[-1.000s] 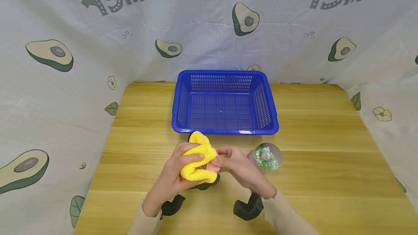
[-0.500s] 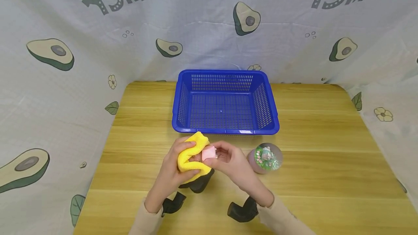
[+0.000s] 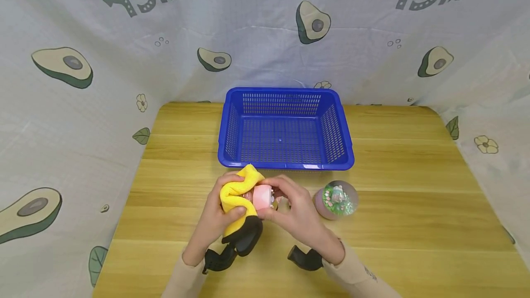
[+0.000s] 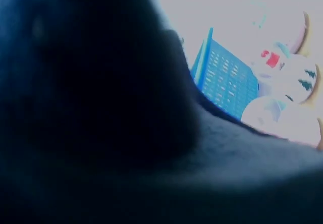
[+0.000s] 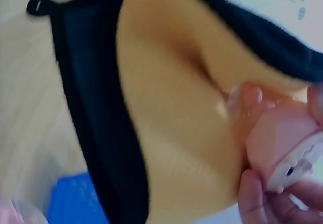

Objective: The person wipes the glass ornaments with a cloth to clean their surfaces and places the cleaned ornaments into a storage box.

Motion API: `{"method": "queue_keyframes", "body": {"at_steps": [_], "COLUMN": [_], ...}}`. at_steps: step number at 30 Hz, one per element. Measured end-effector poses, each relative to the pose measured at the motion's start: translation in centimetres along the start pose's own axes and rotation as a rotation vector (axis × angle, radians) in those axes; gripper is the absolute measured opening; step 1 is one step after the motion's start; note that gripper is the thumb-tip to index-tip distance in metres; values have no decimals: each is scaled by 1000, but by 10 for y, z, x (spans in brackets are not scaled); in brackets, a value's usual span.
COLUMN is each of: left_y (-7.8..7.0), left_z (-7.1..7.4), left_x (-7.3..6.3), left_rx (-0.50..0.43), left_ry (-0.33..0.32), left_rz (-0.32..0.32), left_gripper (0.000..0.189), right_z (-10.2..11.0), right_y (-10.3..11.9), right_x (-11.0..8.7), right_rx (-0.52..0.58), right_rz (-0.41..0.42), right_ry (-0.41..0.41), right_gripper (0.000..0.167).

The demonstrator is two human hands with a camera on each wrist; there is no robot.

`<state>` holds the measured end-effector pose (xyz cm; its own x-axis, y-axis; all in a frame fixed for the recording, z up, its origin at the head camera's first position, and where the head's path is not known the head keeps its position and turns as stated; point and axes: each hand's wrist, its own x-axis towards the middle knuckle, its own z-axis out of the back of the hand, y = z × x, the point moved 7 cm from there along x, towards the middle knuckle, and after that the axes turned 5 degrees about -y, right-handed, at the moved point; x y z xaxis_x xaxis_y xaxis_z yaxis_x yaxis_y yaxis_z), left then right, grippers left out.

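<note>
My left hand (image 3: 213, 217) grips a yellow cloth (image 3: 227, 202) with black trim, its thumb across the near fold. Tucked partly into the fold is a pink item (image 3: 261, 197) with a clear part on its cloth side. In the right wrist view the pink item (image 5: 282, 138) shows a white end with a small dark eye. The fingers and thumb of my right hand (image 3: 304, 220) pinch it from the right. The cloth (image 5: 171, 128) wraps round its clear part, hiding some of it. A snow globe (image 3: 337, 200) with a lilac base and flowers inside stands just right of my right hand.
A blue plastic basket (image 3: 285, 166) with nothing in it sits beyond my hands at the back of the wooden table (image 3: 414, 187). A white avocado-print curtain (image 3: 265, 40) hangs behind and beside the table. Black wrist mounts (image 3: 305, 259) stick out below my hands.
Both hands have shifted slightly left. The pink item has turned and shows more of its side and white end. The cloth's black trim has swung into view at the near side.
</note>
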<state>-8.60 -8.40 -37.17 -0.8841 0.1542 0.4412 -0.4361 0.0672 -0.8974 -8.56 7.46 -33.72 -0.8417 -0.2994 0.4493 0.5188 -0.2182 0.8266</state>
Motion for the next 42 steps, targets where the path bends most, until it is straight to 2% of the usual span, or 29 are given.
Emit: {"method": "queue_keyframes", "body": {"at_steps": [4,9,12,15,19,22,26,30,35,39,42], "left_y": [3,6,8,11,15,17,17,13,5,-4,-8], "left_z": [0,-1,-2,-2,-4,-5,-5,-2,-2,-4,-5], "left_x": [0,0,1,2,2,2,1,1,2,4,5], "left_rx": [-29,-76,-125,-191,-308,-385,-394,-265,-96,-46,-20], "left_ry": [11,35,37,24,19,31,32,13,23,33,48], "left_rz": [73,137,156,188,268,323,344,307,230,129,57], "left_gripper": [47,47,47,43,38,37,32,27,30,33,36], "right_z": [0,0,-1,-2,-4,-5,-6,-5,-2,1,3], "right_y": [9,20,25,31,37,37,34,30,21,14,6], "right_x": [1,1,1,-1,-7,-10,-12,-9,-6,-4,-2], "right_rx": [-127,-212,-238,-275,-314,-310,-306,-276,-146,-38,54], "right_rz": [188,367,465,588,745,807,816,759,634,507,353], "right_ry": [10,18,22,14,5,26,31,-5,-33,-64,-71], "right_gripper": [49,50,45,33,21,22,20,20,30,38,46]}}
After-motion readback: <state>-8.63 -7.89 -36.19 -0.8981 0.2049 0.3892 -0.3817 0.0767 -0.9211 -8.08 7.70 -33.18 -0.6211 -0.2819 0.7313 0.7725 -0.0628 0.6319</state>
